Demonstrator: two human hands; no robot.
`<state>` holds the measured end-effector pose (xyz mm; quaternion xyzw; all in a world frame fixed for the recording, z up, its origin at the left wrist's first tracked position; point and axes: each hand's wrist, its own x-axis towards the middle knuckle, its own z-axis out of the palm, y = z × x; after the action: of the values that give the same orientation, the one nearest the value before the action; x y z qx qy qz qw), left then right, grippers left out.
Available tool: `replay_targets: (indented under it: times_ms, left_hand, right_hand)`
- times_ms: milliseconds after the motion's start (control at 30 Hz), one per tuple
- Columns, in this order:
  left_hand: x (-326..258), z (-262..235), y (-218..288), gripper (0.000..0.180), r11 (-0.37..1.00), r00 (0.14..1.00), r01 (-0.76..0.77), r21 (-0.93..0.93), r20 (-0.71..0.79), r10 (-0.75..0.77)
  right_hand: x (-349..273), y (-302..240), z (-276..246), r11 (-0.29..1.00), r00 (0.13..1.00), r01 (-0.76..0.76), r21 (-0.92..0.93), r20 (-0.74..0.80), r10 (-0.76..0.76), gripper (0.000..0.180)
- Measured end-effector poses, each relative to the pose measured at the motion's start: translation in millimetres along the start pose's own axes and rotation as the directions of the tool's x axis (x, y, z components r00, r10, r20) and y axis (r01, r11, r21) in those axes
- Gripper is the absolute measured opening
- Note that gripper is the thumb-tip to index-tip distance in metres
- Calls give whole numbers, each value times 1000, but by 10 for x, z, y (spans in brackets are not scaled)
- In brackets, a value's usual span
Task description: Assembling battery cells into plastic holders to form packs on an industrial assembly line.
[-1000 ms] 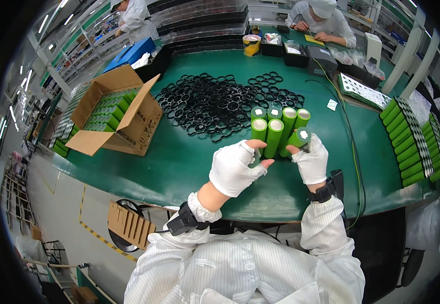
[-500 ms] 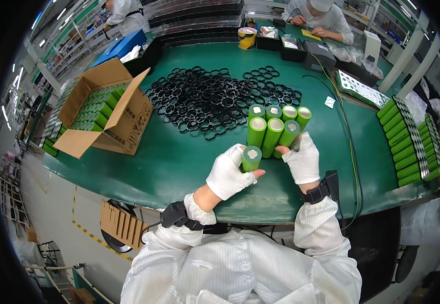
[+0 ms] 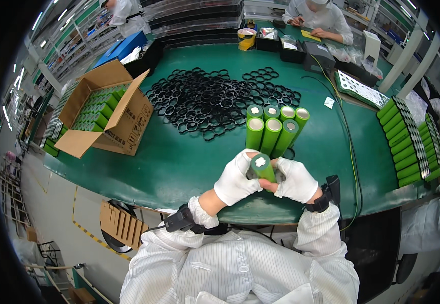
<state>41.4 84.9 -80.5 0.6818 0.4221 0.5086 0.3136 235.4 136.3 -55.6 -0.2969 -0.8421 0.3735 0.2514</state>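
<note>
Close to the table's front edge, a green cylindrical battery cell [image 3: 266,173] stands a little tilted between my two white-gloved hands, its metal end up. My left hand [image 3: 236,180] is closed round it from the left, thumb across the near side. From the right, my right hand [image 3: 298,182] closes on the same cell; some of its fingers are hidden behind the glove. Just beyond stands a cluster of several upright green cells [image 3: 271,133] in two rows, some with pale ring ends, others with a metal tab showing. A black ring holder [image 3: 290,153] partly shows beside their base.
Black ring-shaped cell holders [image 3: 199,96] lie heaped mid-table. An open cardboard box [image 3: 128,124] of green cells sits left; stacked cell packs [image 3: 405,142] stand right. Cables [image 3: 354,152] cross the green table [image 3: 189,172]. Across it, a person [image 3: 331,23] handles a yellow piece.
My right hand has left the standing cells and come left and nearer to the cell in my left hand. That cell has shifted slightly right and toward me.
</note>
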Motion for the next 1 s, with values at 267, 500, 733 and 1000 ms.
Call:
replay_targets:
  times_ms: [267,500,733,1000]
  left_hand:
    - [218,-324,-250,37,973,925,211,94,-340,-168]
    - [486,-858,-568,38,764,925,304,569,-368,-94]
    - [938,-964,-588,29,533,965,253,807,-246,-86]
    - [976,-924,-838,12,484,964,106,869,-209,165]
  right_hand:
    - [-37,388,-192,979,720,39,198,-686,110,37]
    - [77,590,-133,986,708,-152,76,-687,162,39]
    - [155,303,-163,922,724,-363,136,-582,371,39]
    - [128,533,-130,965,753,-263,-19,-630,193,36]
